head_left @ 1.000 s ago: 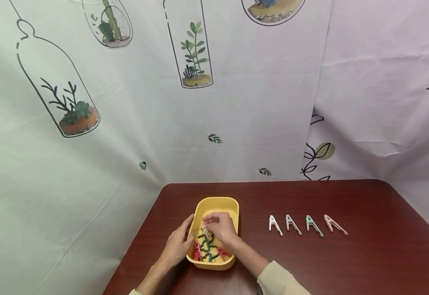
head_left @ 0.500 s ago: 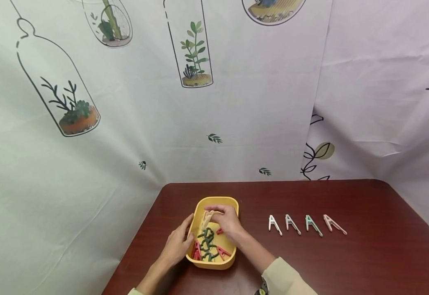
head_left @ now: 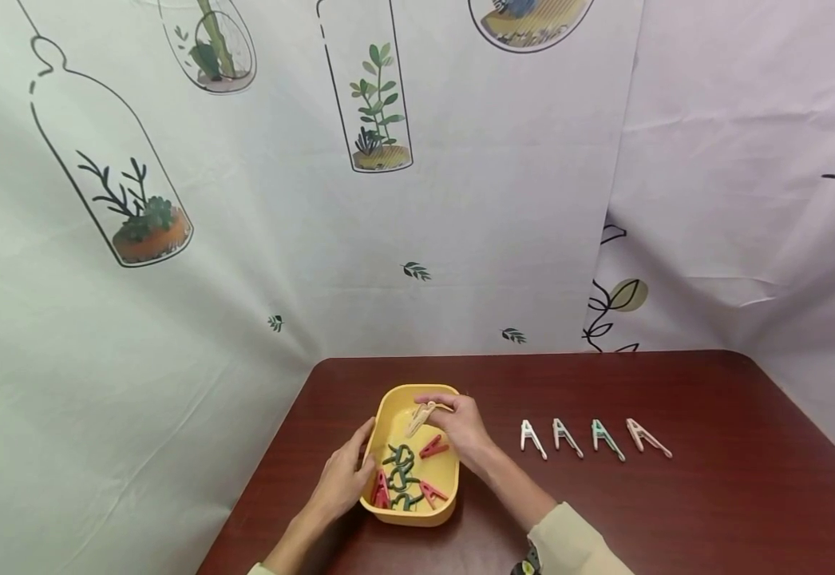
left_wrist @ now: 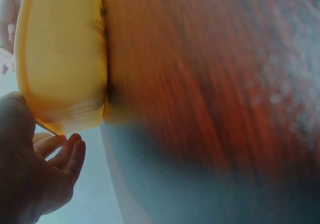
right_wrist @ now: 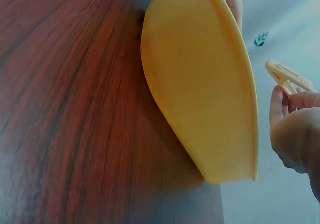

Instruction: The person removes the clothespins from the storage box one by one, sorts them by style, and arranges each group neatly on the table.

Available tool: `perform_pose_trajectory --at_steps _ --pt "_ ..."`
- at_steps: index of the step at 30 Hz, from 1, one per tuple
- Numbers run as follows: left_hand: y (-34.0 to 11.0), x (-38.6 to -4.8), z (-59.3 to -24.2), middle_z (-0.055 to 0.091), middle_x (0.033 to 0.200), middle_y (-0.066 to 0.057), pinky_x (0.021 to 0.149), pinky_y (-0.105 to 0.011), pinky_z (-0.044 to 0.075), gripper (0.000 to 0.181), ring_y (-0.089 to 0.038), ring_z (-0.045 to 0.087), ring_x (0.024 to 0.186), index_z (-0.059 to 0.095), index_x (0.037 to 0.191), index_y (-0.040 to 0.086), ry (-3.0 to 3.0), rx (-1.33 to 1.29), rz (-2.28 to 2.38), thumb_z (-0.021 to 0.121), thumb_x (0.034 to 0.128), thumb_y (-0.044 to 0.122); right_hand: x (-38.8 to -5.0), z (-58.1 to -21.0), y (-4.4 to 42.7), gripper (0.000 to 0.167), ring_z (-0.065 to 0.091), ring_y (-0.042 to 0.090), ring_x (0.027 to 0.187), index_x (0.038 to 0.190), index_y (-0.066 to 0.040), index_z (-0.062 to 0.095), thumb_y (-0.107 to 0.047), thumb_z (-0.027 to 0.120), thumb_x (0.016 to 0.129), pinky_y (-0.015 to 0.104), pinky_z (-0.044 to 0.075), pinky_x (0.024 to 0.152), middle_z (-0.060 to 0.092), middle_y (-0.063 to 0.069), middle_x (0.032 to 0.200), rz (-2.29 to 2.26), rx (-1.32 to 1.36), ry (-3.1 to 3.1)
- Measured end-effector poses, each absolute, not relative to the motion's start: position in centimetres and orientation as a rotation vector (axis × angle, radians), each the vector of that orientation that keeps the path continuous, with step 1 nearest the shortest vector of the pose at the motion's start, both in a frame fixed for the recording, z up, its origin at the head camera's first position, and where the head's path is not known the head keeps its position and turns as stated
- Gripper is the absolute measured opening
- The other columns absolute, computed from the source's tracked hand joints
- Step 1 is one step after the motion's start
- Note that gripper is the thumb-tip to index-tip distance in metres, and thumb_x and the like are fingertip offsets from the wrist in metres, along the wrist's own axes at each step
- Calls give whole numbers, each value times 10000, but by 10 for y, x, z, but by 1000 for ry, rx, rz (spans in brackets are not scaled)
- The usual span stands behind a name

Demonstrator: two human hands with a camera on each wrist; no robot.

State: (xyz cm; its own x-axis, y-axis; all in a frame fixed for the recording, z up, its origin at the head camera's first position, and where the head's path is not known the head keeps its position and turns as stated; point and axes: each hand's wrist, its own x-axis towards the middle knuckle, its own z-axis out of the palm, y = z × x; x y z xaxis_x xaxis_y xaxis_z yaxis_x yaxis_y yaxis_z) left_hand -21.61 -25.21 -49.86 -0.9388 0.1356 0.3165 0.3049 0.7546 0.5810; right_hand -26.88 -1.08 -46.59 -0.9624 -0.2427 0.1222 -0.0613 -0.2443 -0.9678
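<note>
Right hand (head_left: pixel 461 427) pinching cream plastic clip (head_left: pixel 420 419) above yellow rectangular plastic tray (head_left: pixel 410 519); left hand (head_left: pixel 343 471) resting loosely against tray; apparently pick-out step, next needing steady pinch clearing tray.

Near the counter's (head_left: pixel 676 511) left edge, the left hand (head_left: pixel 343 473) touches a yellow tub (head_left: pixel 417 519) of red pegs (head_left: pixel 433 449) and green clips (head_left: pixel 401 479), and the right hand (head_left: pixel 461 425) pinches a cream peg (head_left: pixel 420 418) over its far end. Four other pegs (head_left: pixel 609 442), one green and three pale, lie in a row between the tub and the counter's right edge.
</note>
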Motion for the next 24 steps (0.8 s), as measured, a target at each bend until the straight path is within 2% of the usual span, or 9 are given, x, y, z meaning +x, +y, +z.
perform_pose_trajectory --at_steps 1,3,6,10,14,20,24 --pt "-252 -216 -499 674 1393 -148 923 -480 559 614 -266 689 1139 487 1577 44 -2697 -345 -957 660 990 0 -269 -466 -9 281 730 196 950 1240 115 719 -5 699 986 502 603 867 725 199 1174 -2372 -370 1856" --pt "-252 -216 -499 670 1404 -146 932 -488 556 612 -266 682 1158 489 1577 50 -2694 -345 -954 659 991 3 -270 -466 -7 272 726 163 914 1214 134 720 16 709 969 428 591 907 739 163 1129 -2398 -356 1875" --pt "-252 -216 -499 660 1424 -141 947 -500 547 611 -264 666 1188 493 1578 64 -2693 -344 -944 658 993 9 -271 -466 -3 261 724 134 874 1187 153 718 42 714 951 366 593 869 750 143 1082 -2444 -324 1871" --pt "-252 -217 -500 655 1432 -142 943 -503 544 610 -260 663 1183 496 1576 60 -2693 -343 -939 659 991 3 -274 -466 4 245 726 127 855 1171 168 714 78 697 944 295 590 822 751 191 1075 -2506 -287 1832" --pt "-252 -216 -500 655 1433 -144 925 -491 545 607 -249 666 1152 496 1574 47 -2695 -341 -936 661 991 -1 -276 -466 15 243 724 132 862 1183 173 707 80 685 960 282 588 830 752 203 1081 -2527 -286 1823" --pt "-251 -215 -499 651 1440 -141 931 -496 544 604 -246 663 1163 503 1569 53 -2685 -340 -939 664 989 1 -277 -462 35 228 747 170 897 1178 157 718 37 700 985 325 600 858 757 188 1091 -2546 -270 1841" --pt "-250 -216 -499 647 1446 -146 920 -486 550 602 -250 665 1165 504 1568 47 -2676 -346 -934 662 989 -2 -279 -459 48 216 745 156 906 1169 136 735 45 708 975 301 593 850 756 207 1116 -2556 -250 1878"
